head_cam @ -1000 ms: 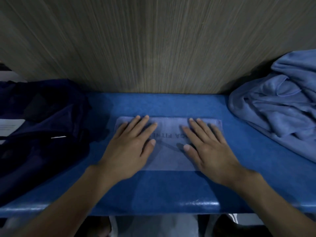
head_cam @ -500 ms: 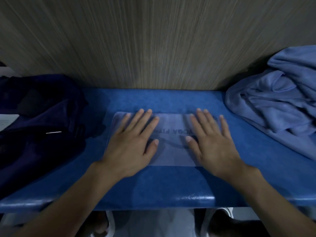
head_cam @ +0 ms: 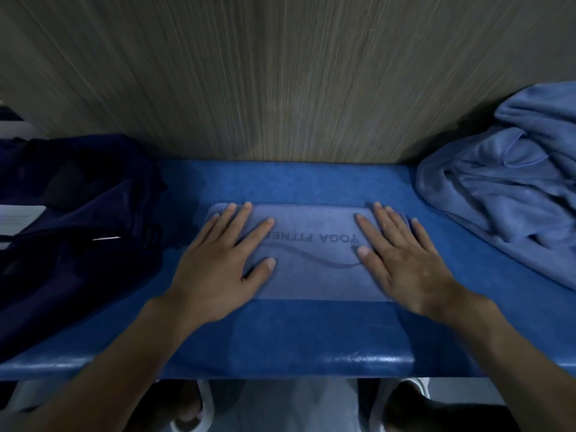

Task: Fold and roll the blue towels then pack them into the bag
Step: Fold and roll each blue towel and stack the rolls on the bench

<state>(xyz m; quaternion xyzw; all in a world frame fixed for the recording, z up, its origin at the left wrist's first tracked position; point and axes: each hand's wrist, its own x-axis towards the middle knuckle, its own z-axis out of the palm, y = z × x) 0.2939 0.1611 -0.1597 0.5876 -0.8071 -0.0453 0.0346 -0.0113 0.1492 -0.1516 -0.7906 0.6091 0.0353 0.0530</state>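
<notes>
A folded light-blue towel (head_cam: 311, 269) printed with "YOGA FITNESS" lies flat in the middle of the blue bench (head_cam: 311, 335). My left hand (head_cam: 218, 263) presses flat on its left end, fingers straight and spread. My right hand (head_cam: 402, 260) presses flat on its right end the same way. A heap of unfolded light-blue towels (head_cam: 511, 194) sits at the right end of the bench. The dark navy bag (head_cam: 71, 226) lies slumped at the left, with a small silver zipper pull showing.
A wood-grain wall (head_cam: 280, 82) rises straight behind the bench. The bench's glossy front edge (head_cam: 374, 360) runs across near me, with white shoes on the floor below it. Bare blue surface shows between the folded towel and the towel heap.
Both hands have slid outward from the towel's middle toward its ends, uncovering the printed lettering. The towel itself has stayed in place.
</notes>
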